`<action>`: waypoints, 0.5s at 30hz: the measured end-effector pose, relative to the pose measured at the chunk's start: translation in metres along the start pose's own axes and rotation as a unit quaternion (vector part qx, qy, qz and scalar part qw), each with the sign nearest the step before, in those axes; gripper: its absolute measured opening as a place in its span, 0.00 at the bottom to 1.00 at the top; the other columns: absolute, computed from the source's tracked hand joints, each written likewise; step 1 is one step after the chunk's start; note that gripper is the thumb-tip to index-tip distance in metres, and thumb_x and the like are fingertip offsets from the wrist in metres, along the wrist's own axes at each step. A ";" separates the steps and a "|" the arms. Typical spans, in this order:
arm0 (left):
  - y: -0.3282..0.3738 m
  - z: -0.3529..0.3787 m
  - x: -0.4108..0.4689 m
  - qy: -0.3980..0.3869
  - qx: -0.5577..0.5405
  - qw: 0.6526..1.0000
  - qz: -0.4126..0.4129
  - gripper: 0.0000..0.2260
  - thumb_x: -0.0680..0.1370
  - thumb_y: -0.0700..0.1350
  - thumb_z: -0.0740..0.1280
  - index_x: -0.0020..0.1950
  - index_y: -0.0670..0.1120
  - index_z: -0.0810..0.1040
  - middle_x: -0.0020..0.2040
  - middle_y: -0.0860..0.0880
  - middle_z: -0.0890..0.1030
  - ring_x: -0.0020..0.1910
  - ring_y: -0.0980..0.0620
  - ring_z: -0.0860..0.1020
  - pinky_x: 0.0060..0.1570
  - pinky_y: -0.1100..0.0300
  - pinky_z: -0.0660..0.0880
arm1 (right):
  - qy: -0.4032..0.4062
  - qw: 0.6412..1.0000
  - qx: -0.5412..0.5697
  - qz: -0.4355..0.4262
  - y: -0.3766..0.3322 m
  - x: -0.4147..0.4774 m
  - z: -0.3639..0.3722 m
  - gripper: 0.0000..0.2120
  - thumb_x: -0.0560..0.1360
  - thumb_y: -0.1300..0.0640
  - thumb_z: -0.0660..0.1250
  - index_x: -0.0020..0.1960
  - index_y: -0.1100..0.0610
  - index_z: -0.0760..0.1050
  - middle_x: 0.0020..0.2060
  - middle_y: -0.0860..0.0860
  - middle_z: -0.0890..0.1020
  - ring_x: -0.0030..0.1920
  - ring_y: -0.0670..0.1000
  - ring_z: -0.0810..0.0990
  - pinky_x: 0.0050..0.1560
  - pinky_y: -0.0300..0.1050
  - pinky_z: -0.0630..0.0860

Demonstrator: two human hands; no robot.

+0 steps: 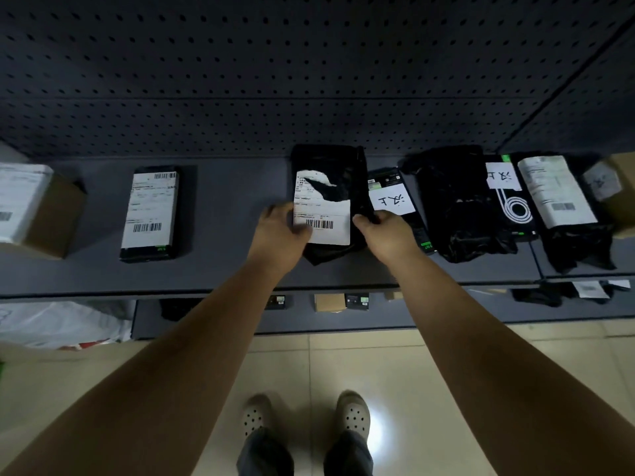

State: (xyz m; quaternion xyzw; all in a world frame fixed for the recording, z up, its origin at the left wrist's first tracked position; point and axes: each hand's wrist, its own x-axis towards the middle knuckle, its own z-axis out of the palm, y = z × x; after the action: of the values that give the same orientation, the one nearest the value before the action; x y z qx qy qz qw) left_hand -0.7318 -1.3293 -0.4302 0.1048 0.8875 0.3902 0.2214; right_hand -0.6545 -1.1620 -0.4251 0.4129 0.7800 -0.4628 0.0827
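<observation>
Right now the black parcel (326, 201) lies flat on the grey shelf (223, 269), about midway along it, its torn white label (323, 231) facing up. The person's left hand (280, 228) grasps its left edge, thumb on the barcode. The right hand (386, 230) grasps the right edge, fingers curled round the black plastic. Just to the right sits a slim black box (383, 178) with a handwritten note, then a crumpled black bag (460, 214). Well to the left lies a labelled black box (149, 214).
</observation>
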 end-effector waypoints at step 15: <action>-0.027 -0.020 -0.042 0.016 -0.118 0.993 -0.023 0.08 0.75 0.46 0.71 0.53 0.56 0.81 0.49 0.60 0.83 0.49 0.63 0.80 0.50 0.68 0.75 | -0.154 0.939 0.305 0.028 0.004 -0.019 0.008 0.21 0.68 0.67 0.76 0.59 0.59 0.77 0.52 0.53 0.86 0.57 0.54 0.83 0.66 0.55 0.74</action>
State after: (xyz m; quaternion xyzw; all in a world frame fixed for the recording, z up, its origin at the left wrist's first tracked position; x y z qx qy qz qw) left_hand -0.7050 -1.3755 -0.4247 0.0511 0.8412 0.4884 0.2265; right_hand -0.6412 -1.1783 -0.4224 0.3636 0.5676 -0.7338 0.0848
